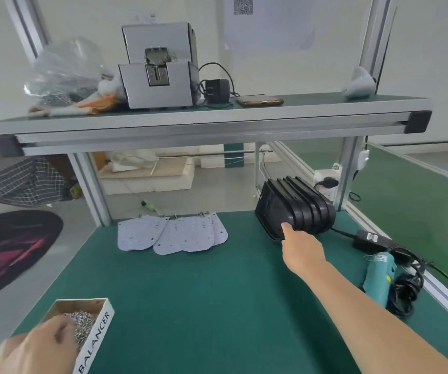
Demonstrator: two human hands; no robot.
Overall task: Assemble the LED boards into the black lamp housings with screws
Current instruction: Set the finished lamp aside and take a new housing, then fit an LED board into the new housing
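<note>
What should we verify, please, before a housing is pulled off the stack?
1. Right hand on the nested stack of black ribbed plastic lamp housings: touching the front rim, ok; full grip, cannot tell.
2. Left hand in the cardboard box of silver screws: ok; screws held, cannot tell.
3. White flat LED boards fanned on the green mat: ok.
4. Teal electric screwdriver lying at the mat's right edge: ok.
</note>
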